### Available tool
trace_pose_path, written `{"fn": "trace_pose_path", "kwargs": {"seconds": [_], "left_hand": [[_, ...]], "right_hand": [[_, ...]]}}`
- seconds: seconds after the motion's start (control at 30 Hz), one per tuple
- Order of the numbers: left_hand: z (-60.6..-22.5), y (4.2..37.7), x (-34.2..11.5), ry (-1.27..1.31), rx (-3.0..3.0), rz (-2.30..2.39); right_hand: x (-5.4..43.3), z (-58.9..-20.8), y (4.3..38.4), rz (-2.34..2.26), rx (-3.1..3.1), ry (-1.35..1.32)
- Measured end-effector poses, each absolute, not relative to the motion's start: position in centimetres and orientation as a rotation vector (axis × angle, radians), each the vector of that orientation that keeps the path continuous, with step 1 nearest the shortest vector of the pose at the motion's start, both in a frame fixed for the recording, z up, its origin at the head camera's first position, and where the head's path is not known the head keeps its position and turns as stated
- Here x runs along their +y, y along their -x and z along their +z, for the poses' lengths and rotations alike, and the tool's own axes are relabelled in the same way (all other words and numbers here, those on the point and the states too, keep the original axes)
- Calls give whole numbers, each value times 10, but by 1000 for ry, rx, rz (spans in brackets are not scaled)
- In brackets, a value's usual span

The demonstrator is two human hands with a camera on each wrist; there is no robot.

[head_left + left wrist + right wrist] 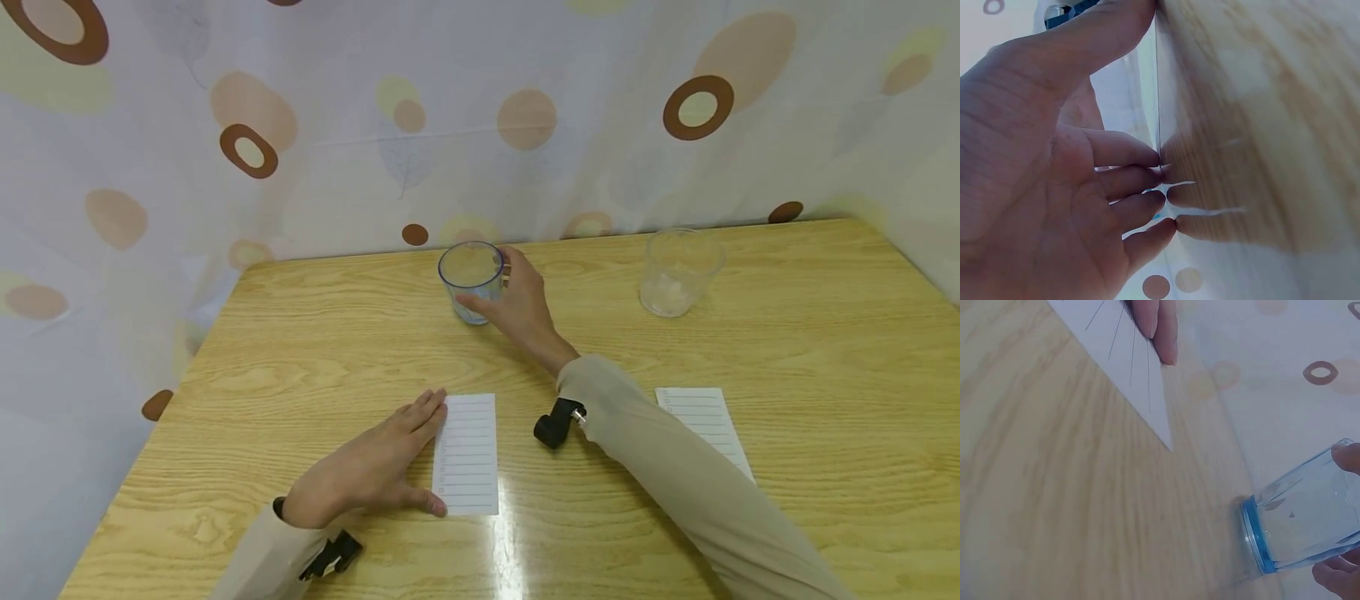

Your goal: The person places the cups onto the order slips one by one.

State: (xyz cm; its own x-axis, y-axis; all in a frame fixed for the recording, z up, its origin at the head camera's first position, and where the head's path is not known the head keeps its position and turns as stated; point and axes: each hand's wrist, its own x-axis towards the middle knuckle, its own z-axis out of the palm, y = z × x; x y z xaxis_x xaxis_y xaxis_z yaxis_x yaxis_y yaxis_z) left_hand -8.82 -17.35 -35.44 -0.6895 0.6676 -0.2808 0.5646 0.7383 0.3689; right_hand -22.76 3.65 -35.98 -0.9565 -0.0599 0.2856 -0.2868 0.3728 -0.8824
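Sleeves (690,475): nearest me, above the table (300,333).
Left grip (375,467): released, touching the left edge of a sheet (468,454).
Sheet: right of that grip, long axis running away from me.
Right grip (517,304): grasping a cup (471,287).
Cup: inside that grip, axis upright, mouth up.

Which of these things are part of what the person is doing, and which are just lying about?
Seemingly in use:
blue-tinted cup, held by the right hand
lined sheet, with the left hand at its left edge

Apparently just lying about, as neither hand touches them:
clear cup
other lined sheet, farther right
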Motion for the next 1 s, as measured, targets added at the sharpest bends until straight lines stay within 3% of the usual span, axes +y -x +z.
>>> {"fn": "trace_pose_path", "kwargs": {"seconds": [0.57, 1.0], "left_hand": [[-356, 94, -173, -941, 2527, 334], [-356, 98, -175, -941, 2490, 371]], "right_hand": [[45, -353, 220, 1626, -2381, -371], [55, -343, 196, 1686, -2440, -402]]}}
